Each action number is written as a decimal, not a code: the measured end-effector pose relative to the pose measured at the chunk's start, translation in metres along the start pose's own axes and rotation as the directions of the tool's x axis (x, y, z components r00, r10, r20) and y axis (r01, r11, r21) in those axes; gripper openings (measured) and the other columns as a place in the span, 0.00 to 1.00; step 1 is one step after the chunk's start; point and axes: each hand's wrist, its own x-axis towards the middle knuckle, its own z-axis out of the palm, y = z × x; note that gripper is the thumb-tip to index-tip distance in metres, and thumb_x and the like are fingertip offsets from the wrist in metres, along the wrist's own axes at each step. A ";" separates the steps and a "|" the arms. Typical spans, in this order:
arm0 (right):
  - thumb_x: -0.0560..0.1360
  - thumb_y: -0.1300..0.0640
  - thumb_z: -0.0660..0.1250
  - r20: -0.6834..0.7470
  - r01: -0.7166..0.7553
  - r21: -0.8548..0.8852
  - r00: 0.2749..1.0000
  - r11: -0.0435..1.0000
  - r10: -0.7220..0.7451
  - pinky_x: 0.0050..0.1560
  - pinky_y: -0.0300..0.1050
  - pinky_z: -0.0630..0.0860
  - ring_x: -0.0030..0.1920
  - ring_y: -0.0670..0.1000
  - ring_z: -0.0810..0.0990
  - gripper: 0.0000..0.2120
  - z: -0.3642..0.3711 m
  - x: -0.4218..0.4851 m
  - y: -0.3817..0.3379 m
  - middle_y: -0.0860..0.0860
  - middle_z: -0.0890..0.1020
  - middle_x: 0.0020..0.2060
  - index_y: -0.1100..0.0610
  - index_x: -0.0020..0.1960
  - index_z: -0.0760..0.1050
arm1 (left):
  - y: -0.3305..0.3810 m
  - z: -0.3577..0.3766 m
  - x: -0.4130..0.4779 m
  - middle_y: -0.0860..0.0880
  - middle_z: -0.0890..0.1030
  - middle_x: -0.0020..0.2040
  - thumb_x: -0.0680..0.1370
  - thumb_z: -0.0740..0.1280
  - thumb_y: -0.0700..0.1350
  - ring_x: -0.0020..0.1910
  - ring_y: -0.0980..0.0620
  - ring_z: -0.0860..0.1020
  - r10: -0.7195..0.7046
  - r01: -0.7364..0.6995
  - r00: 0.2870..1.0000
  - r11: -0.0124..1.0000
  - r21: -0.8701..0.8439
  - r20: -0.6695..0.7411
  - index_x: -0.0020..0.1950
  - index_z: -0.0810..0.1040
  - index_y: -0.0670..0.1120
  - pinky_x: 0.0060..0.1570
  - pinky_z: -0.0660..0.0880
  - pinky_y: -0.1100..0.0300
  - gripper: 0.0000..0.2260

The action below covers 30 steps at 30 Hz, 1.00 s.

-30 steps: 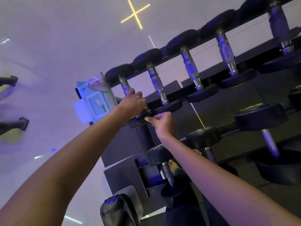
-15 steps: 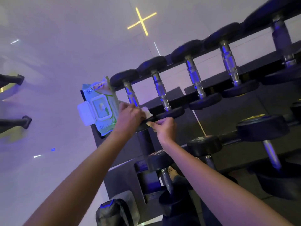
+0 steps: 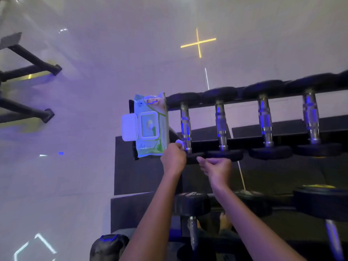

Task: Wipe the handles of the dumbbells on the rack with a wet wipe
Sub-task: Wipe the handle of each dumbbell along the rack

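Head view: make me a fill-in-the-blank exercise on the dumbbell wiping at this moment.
The left hand holds a white wet wipe against the ____ dumbbell handle in the top row of dumbbells.
The wipes pack beside it has its lid ____.
That row shows ____ chrome handles in all.
Missing words: leftmost; open; four.
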 end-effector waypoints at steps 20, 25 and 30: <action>0.65 0.57 0.77 -0.009 0.002 0.006 1.000 1.000 -0.002 0.49 0.58 0.80 0.37 0.53 0.84 0.11 0.001 0.000 0.000 0.57 0.84 0.34 0.63 0.40 0.81 | 0.005 -0.008 -0.006 0.49 0.68 0.31 0.76 0.57 0.36 0.42 0.42 0.69 -0.002 -0.002 0.999 0.995 0.101 0.044 0.33 0.64 0.47 0.52 0.63 0.54 0.12; 0.65 0.56 0.77 -0.013 0.006 0.000 1.000 1.000 -0.006 0.49 0.57 0.80 0.38 0.54 0.84 0.09 0.001 0.000 0.000 0.56 0.84 0.33 0.59 0.37 0.80 | 0.006 -0.006 0.001 0.42 0.78 0.38 0.77 0.59 0.40 0.45 0.40 0.74 0.028 -0.031 0.998 0.997 0.072 0.051 0.33 0.66 0.45 0.46 0.65 0.55 0.12; 0.65 0.57 0.78 -0.023 -0.007 0.024 1.000 1.000 0.007 0.49 0.58 0.80 0.38 0.57 0.84 0.09 0.001 -0.001 0.000 0.57 0.83 0.32 0.59 0.35 0.79 | -0.007 -0.016 -0.005 0.42 0.80 0.35 0.74 0.69 0.45 0.39 0.40 0.76 0.310 -0.304 0.950 0.947 0.100 -0.045 0.39 0.83 0.44 0.40 0.72 0.52 0.06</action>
